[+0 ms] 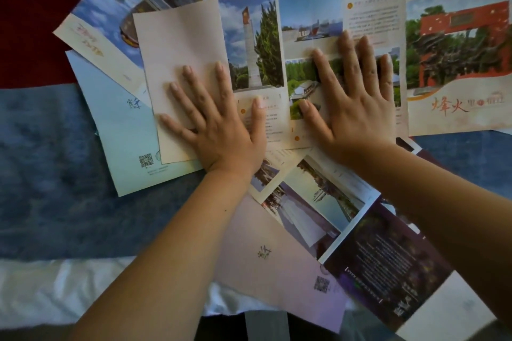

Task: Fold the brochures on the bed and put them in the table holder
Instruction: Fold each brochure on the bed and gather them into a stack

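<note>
- so, far left: blanket [41, 174], blue with a red band [25, 36] above it and a white sheet [55, 279] below. this is the bed, a soft base, so paper needs pressing to crease.
- blue leaflet [124, 135] lies open, partly tucked under the flap. not yet folded.
- flap [177, 58]: cream end panel of the long brochure, turned over onto the next panel, a bit skewed.
- left hand [221, 130]: palm down on the flap's right side, fingers straight and spread, thumb over on the monument panel. it grips nothing, probably flattening the fold line.
- brochure [310, 16]: the one being worked, on top of the pile on the bed, running from the flap to the gate panel.
- right hand [357, 102]: flat on the middle panels, fingers spread wide, holding nothing. likely pins the sheet so it won't slide while the left creases.
- gate panel [457, 58]: far right end, lies open, so i'd say first fold only, more to go.
- near the arms: pink leaflet [277, 266] and purple leaflet [388, 271], open and overlapping.
- holder not in view.
</note>
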Motion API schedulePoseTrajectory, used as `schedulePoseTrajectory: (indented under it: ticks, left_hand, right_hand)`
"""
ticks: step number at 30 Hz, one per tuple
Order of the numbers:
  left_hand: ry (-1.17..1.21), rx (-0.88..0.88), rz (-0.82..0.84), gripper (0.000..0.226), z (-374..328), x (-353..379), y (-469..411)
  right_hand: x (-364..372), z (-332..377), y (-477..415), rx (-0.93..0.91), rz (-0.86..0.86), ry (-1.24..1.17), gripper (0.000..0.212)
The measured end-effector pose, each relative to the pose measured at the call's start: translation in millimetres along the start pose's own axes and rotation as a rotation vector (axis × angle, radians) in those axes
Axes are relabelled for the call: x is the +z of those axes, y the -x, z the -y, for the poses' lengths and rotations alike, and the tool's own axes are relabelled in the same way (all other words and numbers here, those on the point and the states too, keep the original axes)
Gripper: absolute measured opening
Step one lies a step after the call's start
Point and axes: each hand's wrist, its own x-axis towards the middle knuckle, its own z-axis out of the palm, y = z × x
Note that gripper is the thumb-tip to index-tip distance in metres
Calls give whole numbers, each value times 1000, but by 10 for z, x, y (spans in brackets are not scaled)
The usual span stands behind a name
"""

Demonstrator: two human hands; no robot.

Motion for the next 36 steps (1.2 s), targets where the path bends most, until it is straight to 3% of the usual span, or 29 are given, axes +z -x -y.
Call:
schedulePoseTrajectory:
  ticks: [10, 25, 36]
  left_hand:
    - [-23, 26, 129, 80, 425, -138, -17]
    - [-41, 0, 31, 77, 2511, -259, 172]
    - [27, 24, 55, 91, 2884, -390, -57]
  right_hand:
    - [-141, 435, 76, 67, 160, -15, 75]
    - [236, 2346, 347, -61, 134, -108, 73]
    - [159, 2038, 165, -195, 42, -10, 73]
